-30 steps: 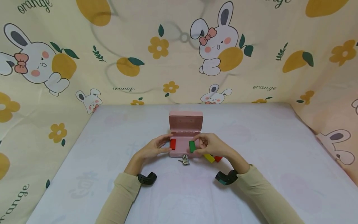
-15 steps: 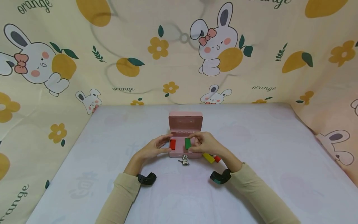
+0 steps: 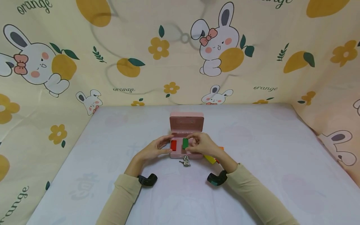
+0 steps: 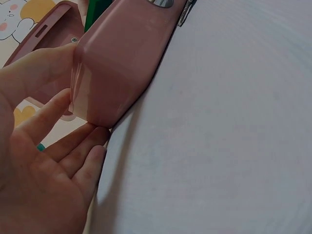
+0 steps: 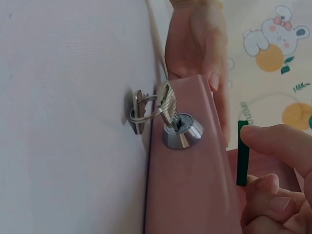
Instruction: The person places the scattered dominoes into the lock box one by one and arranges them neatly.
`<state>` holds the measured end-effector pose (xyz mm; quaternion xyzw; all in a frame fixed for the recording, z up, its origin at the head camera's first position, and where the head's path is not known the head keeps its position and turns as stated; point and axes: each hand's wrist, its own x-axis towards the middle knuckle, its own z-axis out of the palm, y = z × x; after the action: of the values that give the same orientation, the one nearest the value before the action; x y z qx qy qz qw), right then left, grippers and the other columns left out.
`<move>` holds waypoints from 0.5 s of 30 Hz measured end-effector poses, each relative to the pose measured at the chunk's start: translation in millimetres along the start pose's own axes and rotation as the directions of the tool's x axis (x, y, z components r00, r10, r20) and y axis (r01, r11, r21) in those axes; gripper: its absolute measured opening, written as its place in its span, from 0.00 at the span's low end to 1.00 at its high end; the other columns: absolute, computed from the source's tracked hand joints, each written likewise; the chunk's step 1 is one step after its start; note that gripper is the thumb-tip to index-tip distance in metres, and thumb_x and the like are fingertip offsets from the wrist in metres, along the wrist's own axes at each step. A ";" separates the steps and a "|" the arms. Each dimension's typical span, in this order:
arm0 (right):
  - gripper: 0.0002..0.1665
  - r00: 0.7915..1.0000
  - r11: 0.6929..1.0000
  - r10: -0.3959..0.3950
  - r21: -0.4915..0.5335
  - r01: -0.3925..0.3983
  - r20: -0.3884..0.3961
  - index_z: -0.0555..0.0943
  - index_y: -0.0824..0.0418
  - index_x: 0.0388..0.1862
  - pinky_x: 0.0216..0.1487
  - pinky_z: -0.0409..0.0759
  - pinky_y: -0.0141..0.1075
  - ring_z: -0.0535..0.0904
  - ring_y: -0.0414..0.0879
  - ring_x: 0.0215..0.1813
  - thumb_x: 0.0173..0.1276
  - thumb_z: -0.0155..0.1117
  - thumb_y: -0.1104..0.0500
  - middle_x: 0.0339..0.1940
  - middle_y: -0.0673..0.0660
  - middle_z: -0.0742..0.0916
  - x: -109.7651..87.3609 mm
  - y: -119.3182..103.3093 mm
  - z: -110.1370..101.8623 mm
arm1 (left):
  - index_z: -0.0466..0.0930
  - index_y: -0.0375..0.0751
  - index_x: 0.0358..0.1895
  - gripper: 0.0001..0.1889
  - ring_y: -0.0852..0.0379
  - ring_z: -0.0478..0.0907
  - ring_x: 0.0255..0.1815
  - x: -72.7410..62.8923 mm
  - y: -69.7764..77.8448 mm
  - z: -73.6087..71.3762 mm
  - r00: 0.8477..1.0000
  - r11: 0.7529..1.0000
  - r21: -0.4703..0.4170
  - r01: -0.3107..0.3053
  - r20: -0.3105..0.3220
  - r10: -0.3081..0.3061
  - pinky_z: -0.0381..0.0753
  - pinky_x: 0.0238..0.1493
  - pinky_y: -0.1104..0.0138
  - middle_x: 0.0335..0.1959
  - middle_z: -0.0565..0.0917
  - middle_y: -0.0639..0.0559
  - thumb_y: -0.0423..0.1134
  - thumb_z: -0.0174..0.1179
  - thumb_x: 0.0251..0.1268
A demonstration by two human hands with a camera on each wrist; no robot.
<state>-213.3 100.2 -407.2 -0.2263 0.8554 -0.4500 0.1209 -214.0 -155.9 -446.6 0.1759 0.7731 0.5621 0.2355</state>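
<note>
A pink metal cash box [image 3: 194,156] stands on the table with its lid [image 3: 187,123] raised at the back. My right hand [image 3: 203,144] pinches a green rectangular block [image 3: 185,143] between thumb and fingers, over the inside of the box. In the right wrist view the block [image 5: 243,153] shows edge-on above the box's front rim. A red block [image 3: 173,145] lies inside at the left. My left hand [image 3: 153,148] touches the box's left side; the left wrist view shows the thumb at the rim and fairly straight fingers against the wall.
Keys [image 5: 168,103] hang from the lock [image 5: 183,130] on the box's front. Beside the box, partly behind my right hand and wrist, lie a yellow block [image 3: 209,159], an orange piece [image 3: 221,148] and a sliver of red. A printed cloth [image 3: 180,68] rises behind the white table.
My right hand has moved left with the green block, from the box's right side to near its middle. An orange piece has come into view behind it. The left hand stays put.
</note>
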 end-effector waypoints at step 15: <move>0.25 0.998 0.997 -0.055 -0.047 0.054 -0.026 0.79 0.71 0.50 0.24 0.66 0.24 0.67 0.37 0.21 0.54 0.73 0.63 0.16 0.50 0.74 6.3 -2.9 10.1 | 0.56 0.45 0.74 0.34 0.42 0.52 0.80 -0.8 1.6 0.2 1.000 1.000 0.003 0.008 -0.003 -0.008 0.52 0.79 0.45 0.78 0.56 0.46 0.36 0.59 0.67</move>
<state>-213.9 88.4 -410.5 -0.2461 0.8606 -0.4363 0.0916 -213.3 -155.7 -444.9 0.1722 0.7751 0.5601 0.2362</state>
